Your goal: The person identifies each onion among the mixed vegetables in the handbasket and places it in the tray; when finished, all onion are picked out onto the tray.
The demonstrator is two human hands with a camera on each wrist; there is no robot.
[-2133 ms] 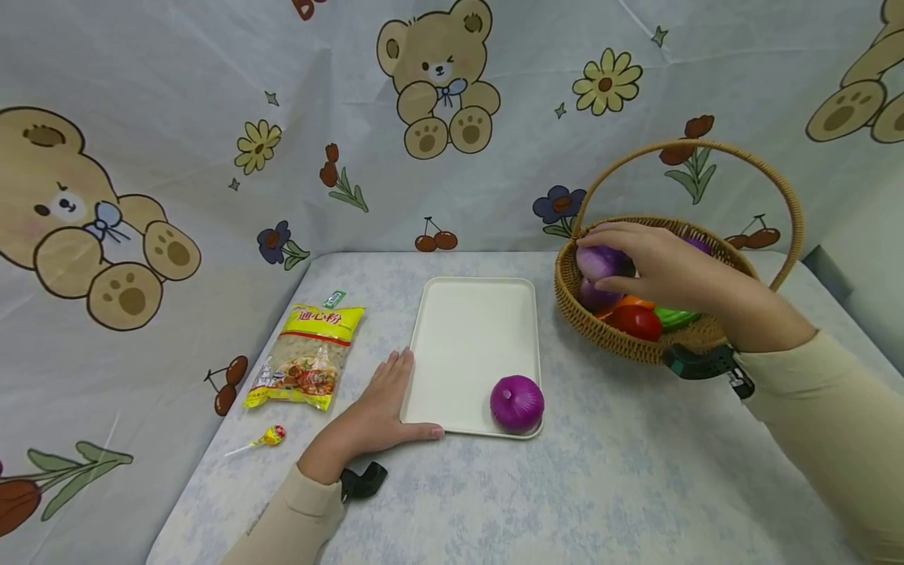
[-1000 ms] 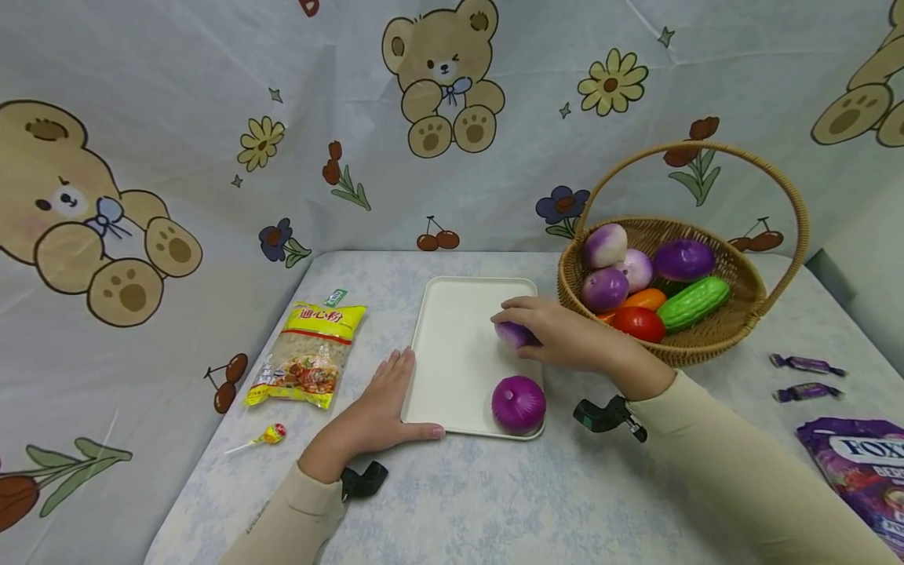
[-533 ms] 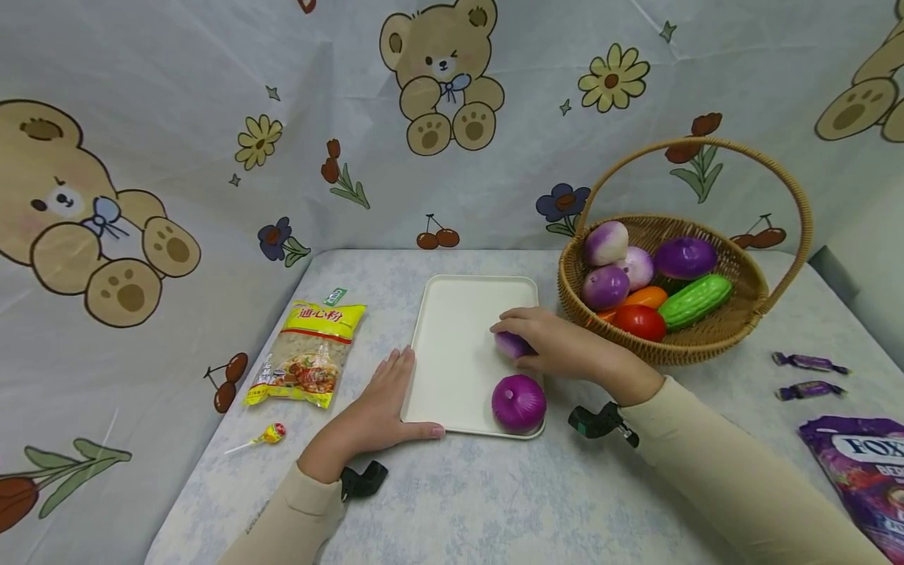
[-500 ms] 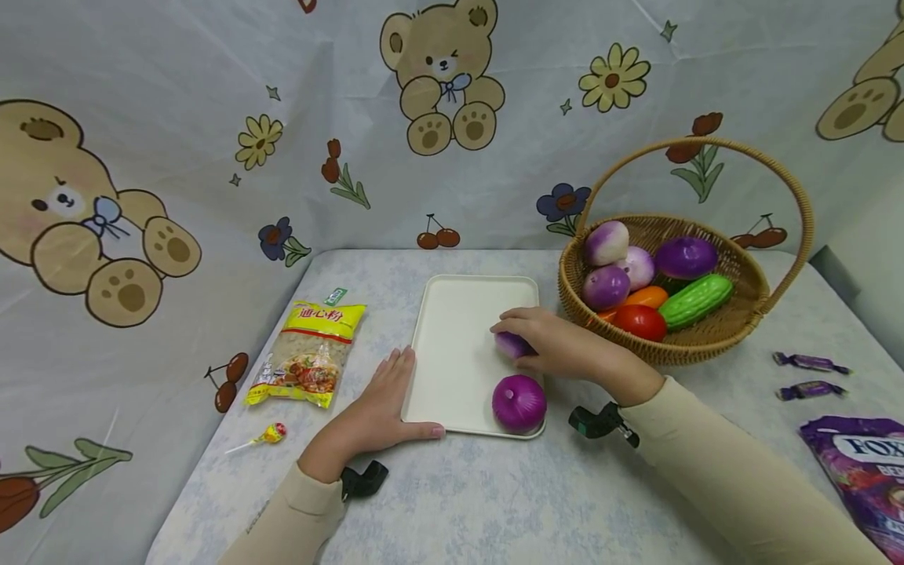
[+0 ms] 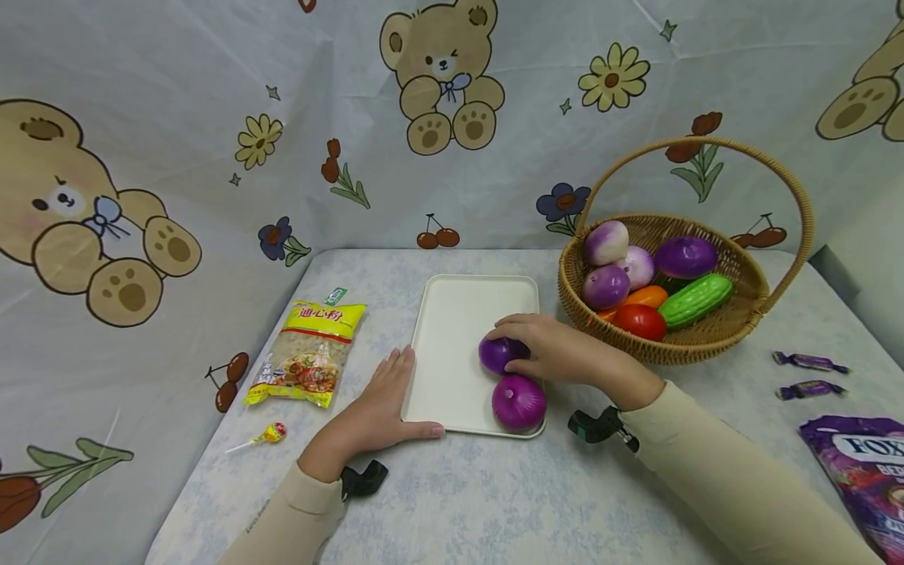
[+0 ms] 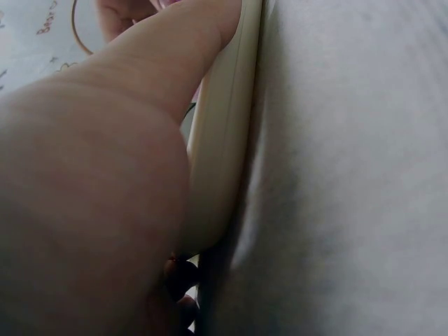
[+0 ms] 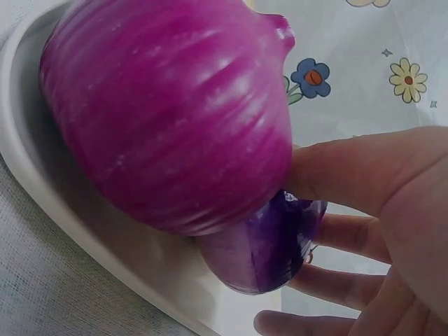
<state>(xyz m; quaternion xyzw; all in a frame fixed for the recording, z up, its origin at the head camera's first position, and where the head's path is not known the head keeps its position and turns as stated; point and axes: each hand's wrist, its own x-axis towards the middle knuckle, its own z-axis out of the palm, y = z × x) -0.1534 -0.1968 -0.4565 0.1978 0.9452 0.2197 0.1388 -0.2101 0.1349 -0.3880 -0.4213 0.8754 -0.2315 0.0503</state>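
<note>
Cupping a dark onion [image 5: 498, 353] on the tray [image 5: 459, 329], the right hand [image 5: 558, 351] curls around it, touching a magenta onion [image 5: 519, 402] at six o'clock. The left hand [image 5: 377, 408] lies flat, fingers straight, against the tray's nine-o'clock edge.

dark purple onion [image 5: 498, 353]: right side hidden under the right hand [image 5: 558, 351]; in right wrist view mostly behind the magenta onion [image 7: 168, 112].
purple bag [image 5: 862, 471]: cut off by right and near edges, print only partly readable.
left hand [image 6: 91, 175]: fills left wrist view, blurred; fingers out of frame.
tray [image 6: 224, 133]: only a blurred rim edge in left wrist view.
basket [image 5: 713, 337]: orange item [image 5: 639, 298] mostly buried, type unclear.
pasta packet [image 5: 311, 353]: small print too small to read.
</note>
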